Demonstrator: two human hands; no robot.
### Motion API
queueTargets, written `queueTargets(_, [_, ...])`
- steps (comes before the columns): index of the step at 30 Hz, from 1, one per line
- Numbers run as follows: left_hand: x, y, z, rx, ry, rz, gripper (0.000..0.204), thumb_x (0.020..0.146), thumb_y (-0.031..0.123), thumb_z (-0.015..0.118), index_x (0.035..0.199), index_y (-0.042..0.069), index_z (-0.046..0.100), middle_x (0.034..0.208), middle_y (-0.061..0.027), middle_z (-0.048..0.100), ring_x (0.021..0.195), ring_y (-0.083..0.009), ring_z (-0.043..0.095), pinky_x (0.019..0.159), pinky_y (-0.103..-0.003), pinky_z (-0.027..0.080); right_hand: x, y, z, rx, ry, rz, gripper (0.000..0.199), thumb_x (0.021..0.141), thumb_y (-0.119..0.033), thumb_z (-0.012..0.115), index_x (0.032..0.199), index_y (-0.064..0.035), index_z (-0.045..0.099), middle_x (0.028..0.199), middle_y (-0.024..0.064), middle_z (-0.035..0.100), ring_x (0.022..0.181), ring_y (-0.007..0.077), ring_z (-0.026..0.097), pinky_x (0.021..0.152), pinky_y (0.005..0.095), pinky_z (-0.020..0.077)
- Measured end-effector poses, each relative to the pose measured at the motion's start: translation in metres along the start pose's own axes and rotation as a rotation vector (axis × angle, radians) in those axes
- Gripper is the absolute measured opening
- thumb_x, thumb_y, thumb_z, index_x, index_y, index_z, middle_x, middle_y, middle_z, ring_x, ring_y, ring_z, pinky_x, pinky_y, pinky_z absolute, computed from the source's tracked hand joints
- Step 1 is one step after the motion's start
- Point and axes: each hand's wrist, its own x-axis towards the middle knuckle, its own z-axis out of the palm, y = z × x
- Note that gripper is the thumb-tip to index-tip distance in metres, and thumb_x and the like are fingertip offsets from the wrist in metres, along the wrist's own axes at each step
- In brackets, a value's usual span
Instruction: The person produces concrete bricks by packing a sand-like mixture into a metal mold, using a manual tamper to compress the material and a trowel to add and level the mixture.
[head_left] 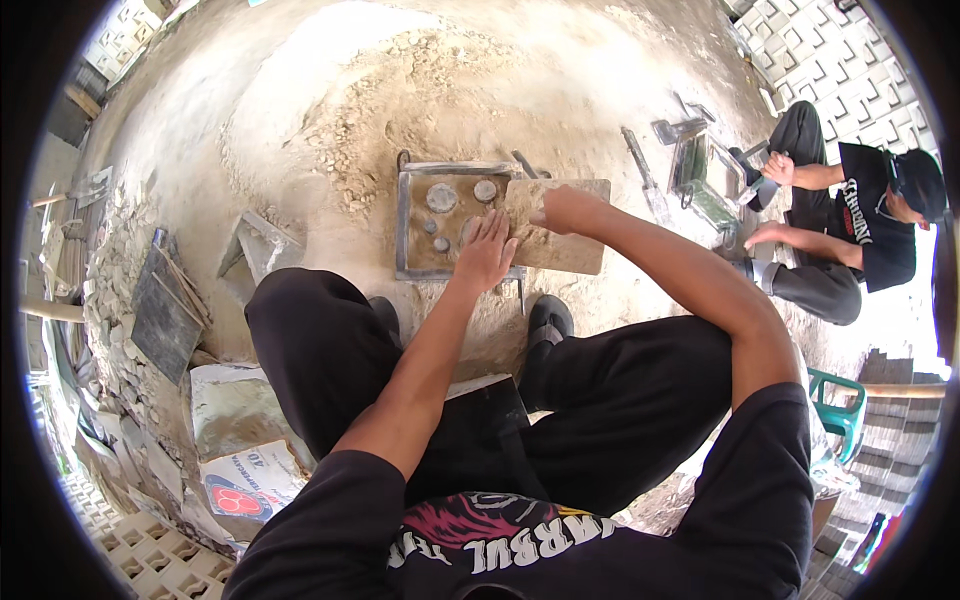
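A metal-edged square frame (403, 225) lies on the ground before me, filled with packed brown sand (415, 255). Several pale round discs sit in the sand, among them a large disc (440, 198) and a smaller disc (485, 190). My left hand (486, 250) rests flat on the sand near the frame's near right part, fingers stretched out and partly covering another disc. A flat sand-dusted board (590, 250) overlaps the frame's right side. Over this board my right hand (568, 212) is closed, knuckles up; whatever its fingers hold is hidden.
Loose sand (400, 100) is heaped beyond the frame. To the right a co-worker (870, 215) sits by another metal frame (705, 180), with a long bar (645, 175) nearby. Rubble, a dark slab (165, 305) and a printed sack (255, 480) lie left. A green stool (840, 410) stands right.
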Motion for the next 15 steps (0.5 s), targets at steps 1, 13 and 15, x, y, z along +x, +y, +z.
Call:
queueTargets(1, [-0.004, 0.000, -0.001, -0.006, -0.010, 0.005, 0.059, 0.101, 0.037, 0.029, 0.144, -0.003, 0.031, 0.149, -0.0186, 0.035, 0.143, -0.0289, 0.025, 0.118, -0.043, 0.014, -0.002, -0.002, 0.001, 0.037, 0.014, 0.012, 0.046, 0.088, -0.045, 0.056, 0.107, -0.0050, 0.068, 0.108, 0.0159, 0.068, 0.100, 0.0315, 0.066, 0.084, 0.0454, 0.0532])
queueTargets(13, [-0.025, 0.005, -0.013, -0.013, -0.069, 0.019, 0.058, 0.101, 0.038, 0.032, 0.145, 0.000, 0.032, 0.150, -0.0160, 0.035, 0.143, -0.0270, 0.024, 0.119, -0.043, 0.014, -0.013, -0.002, -0.003, 0.085, 0.095, -0.027, 0.051, 0.091, -0.047, 0.054, 0.095, 0.0028, 0.068, 0.097, 0.0241, 0.067, 0.092, 0.0389, 0.065, 0.080, 0.0478, 0.0527])
queueTargets(15, [-0.026, 0.000, -0.013, 0.031, -0.029, 0.023, 0.058, 0.101, 0.037, 0.033, 0.145, -0.001, 0.031, 0.150, -0.0178, 0.034, 0.143, -0.0290, 0.025, 0.118, -0.045, 0.014, -0.013, -0.002, -0.002, 0.069, 0.209, -0.029, 0.048, 0.091, -0.045, 0.055, 0.097, 0.0003, 0.068, 0.097, 0.0210, 0.069, 0.091, 0.0369, 0.067, 0.078, 0.0463, 0.0543])
